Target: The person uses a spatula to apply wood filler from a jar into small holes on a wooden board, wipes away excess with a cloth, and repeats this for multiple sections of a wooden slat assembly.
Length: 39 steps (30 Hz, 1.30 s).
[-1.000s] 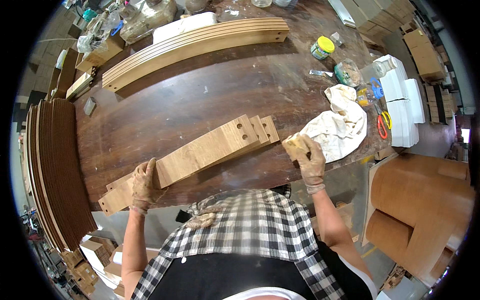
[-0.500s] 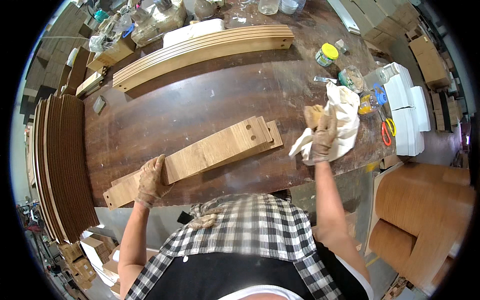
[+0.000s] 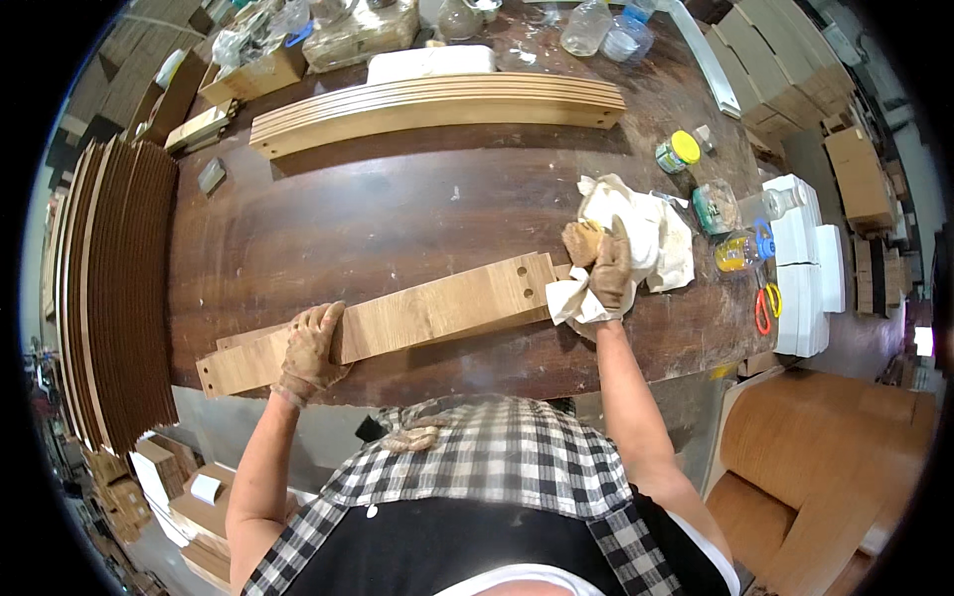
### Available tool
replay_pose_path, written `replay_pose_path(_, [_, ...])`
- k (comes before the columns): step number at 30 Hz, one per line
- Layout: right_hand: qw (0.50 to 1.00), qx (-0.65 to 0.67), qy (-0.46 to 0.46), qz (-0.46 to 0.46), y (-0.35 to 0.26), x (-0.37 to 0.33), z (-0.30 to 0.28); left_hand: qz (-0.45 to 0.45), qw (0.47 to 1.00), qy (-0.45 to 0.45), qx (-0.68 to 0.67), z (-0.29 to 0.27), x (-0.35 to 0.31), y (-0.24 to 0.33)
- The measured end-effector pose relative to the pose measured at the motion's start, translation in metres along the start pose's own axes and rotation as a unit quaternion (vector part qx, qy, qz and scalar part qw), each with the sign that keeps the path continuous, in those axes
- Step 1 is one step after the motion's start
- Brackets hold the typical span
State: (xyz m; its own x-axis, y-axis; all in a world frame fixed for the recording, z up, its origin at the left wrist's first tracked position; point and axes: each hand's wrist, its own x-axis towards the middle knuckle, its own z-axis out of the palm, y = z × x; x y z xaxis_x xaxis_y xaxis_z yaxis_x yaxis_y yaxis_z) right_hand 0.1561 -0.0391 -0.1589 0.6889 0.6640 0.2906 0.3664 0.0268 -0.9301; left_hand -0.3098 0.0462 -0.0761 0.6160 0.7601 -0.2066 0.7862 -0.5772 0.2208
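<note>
A few wood-grain boards with paired holes near their ends lie stacked at a slant near the table's front edge. My left hand (image 3: pixel 312 348), in a thin worn glove, is closed across the top board (image 3: pixel 437 308) near its left end, fingers over the far edge. My gloved right hand (image 3: pixel 608 276) grips part of a white cloth (image 3: pixel 646 223) just past the boards' right end. A loose flap of the cloth touches that end. A tan, fuzzy-looking piece (image 3: pixel 581 242) shows at the fingers; whether it is held or part of the glove I cannot tell.
More boards (image 3: pixel 437 112) stand in a row at the back. Brown sheets (image 3: pixel 124 288) are stacked at the left. To the right are a yellow-lidded jar (image 3: pixel 678 151), a blue-capped bottle (image 3: pixel 743 250), scissors (image 3: pixel 765 308) and white foam pieces (image 3: pixel 800 268).
My right hand has moved left with the cloth, up to the boards' right end. My left hand stays on the boards. The whole view has shifted slightly.
</note>
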Motion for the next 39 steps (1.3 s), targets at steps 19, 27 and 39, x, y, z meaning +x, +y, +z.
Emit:
replay_pose_path(19, [0.657,0.642,-0.071,0.388,-0.027,0.033,-0.131,0.022,1.000,-0.012,-0.010,0.002,0.016,0.004])
replay_pose_path(27, [0.956,-0.241,-0.108,-0.127,-0.063,0.060,-0.174,0.101,0.992,0.060,-0.037,0.012,0.039,0.042])
replay_pose_path(39, [0.926,0.257,-0.248,0.123,-0.142,0.048,0.050,0.084,0.969,0.226,-0.048,0.029,0.032,0.083])
